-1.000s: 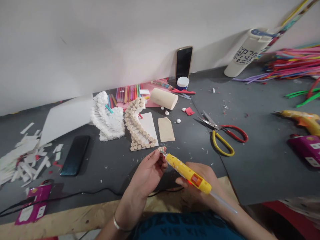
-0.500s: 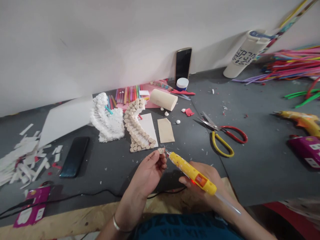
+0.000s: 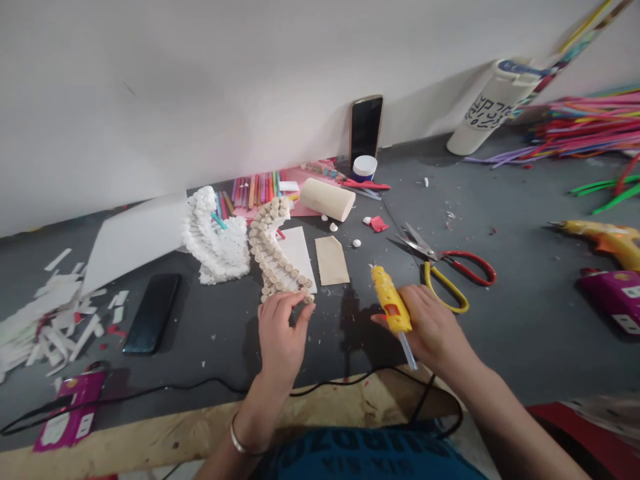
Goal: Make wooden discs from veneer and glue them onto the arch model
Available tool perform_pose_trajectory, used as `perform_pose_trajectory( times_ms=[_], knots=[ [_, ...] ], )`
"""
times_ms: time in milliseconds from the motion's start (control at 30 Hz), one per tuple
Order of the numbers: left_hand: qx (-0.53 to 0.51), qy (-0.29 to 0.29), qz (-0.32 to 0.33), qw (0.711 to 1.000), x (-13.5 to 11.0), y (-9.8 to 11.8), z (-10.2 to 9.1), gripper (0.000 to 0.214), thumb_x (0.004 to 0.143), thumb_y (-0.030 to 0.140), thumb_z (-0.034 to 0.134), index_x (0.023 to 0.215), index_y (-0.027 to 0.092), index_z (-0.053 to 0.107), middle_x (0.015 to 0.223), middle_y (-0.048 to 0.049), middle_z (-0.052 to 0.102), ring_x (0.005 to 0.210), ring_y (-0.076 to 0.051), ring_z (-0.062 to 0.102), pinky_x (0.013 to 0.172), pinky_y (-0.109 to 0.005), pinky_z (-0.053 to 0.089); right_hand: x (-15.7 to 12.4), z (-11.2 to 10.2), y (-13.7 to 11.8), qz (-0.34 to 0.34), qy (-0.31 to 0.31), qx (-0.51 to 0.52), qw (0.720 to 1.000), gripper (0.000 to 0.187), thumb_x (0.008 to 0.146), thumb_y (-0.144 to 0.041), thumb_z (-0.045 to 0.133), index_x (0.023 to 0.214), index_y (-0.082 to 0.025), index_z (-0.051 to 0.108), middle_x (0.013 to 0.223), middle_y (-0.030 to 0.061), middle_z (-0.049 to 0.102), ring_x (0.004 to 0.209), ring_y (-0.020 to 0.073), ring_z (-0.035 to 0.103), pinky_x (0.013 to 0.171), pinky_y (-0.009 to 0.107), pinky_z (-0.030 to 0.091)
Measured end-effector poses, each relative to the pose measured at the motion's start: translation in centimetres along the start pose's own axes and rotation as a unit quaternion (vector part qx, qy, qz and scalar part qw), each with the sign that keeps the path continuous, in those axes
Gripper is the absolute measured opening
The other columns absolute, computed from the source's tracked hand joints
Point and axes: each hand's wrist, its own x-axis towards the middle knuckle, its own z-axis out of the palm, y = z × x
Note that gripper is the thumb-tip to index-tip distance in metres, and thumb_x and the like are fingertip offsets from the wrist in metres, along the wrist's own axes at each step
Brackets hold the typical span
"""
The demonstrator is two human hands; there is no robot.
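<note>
Craft workspace, by its look. You're at a dark grey tabletop against a plain white wall: yellow plastic glue gun, red-and-yellow-handled metal scissors, white paper-like scraps, long thin multicoloured strands.

Just behind the left hand, the wrist wears a slim silver-coloured bangle. Both forearms are bare. Farther back from the grip shows a teal-blue shirt, printed with dark capitals above smaller lettering.
</note>
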Motion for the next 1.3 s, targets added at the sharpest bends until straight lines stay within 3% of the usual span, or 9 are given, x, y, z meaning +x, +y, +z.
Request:
perform_pose_trajectory(
  times_ms=[133,200,333,433,500,667,967,1200,1300],
  knots=[
    [0.067,0.003,0.068,0.995,0.2,-0.3,-0.2,0.020,0.066,0.024,0.084,0.084,0.027,0.077,0.089,-0.0075,0.072,0.097,-0.027,0.058,0.094,-0.035,0.032,-0.5,1.3,3.0,-0.008,-0.043,-0.085,0.995,0.023,0.094,-0.039,0.049,0.084,-0.019,0.050,0.079,0.0099,0.056,0.077,0.0265,0.051,0.066,0.037,0.041],
    [0.152,0.003,0.148,0.977,0.3,-0.5,-0.3,0.018,0.071,0.028,0.081,0.087,0.026,0.076,0.088,-0.0064,0.073,0.091,-0.025,0.061,0.091,-0.036,0.032,-0.6,1.2,3.7,-0.005,-0.047,-0.108,0.993,0.021,0.094,-0.038,0.049,0.089,-0.017,0.053,0.085,0.0127,0.058,0.081,0.0289,0.052,0.069,0.039,0.043],
    [0.354,0.021,0.335,0.873,0.5,-0.7,-0.3,0.013,0.084,0.032,0.070,0.093,0.022,0.071,0.086,-0.0041,0.074,0.080,-0.020,0.064,0.079,-0.036,0.032,-0.1,-0.2,2.1,0.007,-0.009,-0.072,0.997,0.024,0.093,-0.033,0.050,0.108,-0.016,0.055,0.108,0.0175,0.060,0.097,0.0318,0.055,0.080,0.044,0.046],
    [0.394,0.035,0.387,0.833,0.4,-0.4,0.0,0.014,0.087,0.033,0.067,0.091,0.021,0.068,0.084,-0.0029,0.074,0.078,-0.018,0.064,0.077,-0.036,0.031,1.1,-0.7,-1.5,0.028,0.026,0.045,0.998,0.012,0.092,-0.025,0.051,0.102,-0.020,0.056,0.102,0.0119,0.064,0.096,0.0266,0.058,0.079,0.039,0.048],
    [0.396,0.035,0.395,0.828,0.3,-0.1,0.3,0.014,0.088,0.034,0.066,0.091,0.021,0.067,0.084,-0.0025,0.074,0.078,-0.018,0.064,0.077,-0.037,0.030,2.0,-0.2,-4.1,0.037,0.010,0.132,0.991,0.006,0.092,-0.025,0.052,0.091,-0.021,0.057,0.087,0.0076,0.065,0.084,0.0225,0.061,0.074,0.036,0.048],
    [0.391,0.032,0.388,0.834,-0.4,-0.1,0.4,0.010,0.088,0.025,0.063,0.095,0.021,0.068,0.086,-0.0036,0.074,0.078,-0.019,0.063,0.079,-0.040,0.029,3.7,2.1,-7.9,0.133,-0.016,0.272,0.953,0.007,0.084,-0.026,0.061,0.085,-0.020,0.057,0.081,0.0041,0.065,0.073,0.0186,0.061,0.067,0.031,0.048],
    [0.365,0.066,0.397,0.839,-0.6,-0.4,0.7,0.008,0.087,0.019,0.062,0.094,0.020,0.067,0.082,-0.0034,0.074,0.076,-0.019,0.061,0.078,-0.040,0.028,4.3,3.3,-8.5,0.218,-0.031,0.342,0.913,0.015,0.078,-0.031,0.065,0.083,-0.021,0.055,0.075,0.0002,0.064,0.068,0.0170,0.061,0.064,0.030,0.047],
    [0.367,0.071,0.396,0.839,-0.9,-0.6,0.7,0.007,0.087,0.019,0.063,0.093,0.021,0.067,0.083,-0.0028,0.074,0.075,-0.018,0.062,0.079,-0.040,0.029,4.7,4.0,-8.4,0.212,-0.029,0.324,0.922,0.012,0.077,-0.029,0.061,0.083,-0.022,0.054,0.070,-0.0017,0.061,0.063,0.0162,0.059,0.063,0.029,0.046],
    [0.361,0.075,0.378,0.849,-0.9,-1.2,0.3,0.017,0.086,0.031,0.065,0.100,0.020,0.066,0.090,-0.0060,0.074,0.082,-0.021,0.063,0.083,-0.040,0.032,5.5,4.0,-7.9,0.194,-0.020,0.296,0.935,0.010,0.078,-0.027,0.059,0.084,-0.022,0.054,0.073,-0.0010,0.061,0.064,0.0158,0.058,0.063,0.029,0.045]
  ],
)
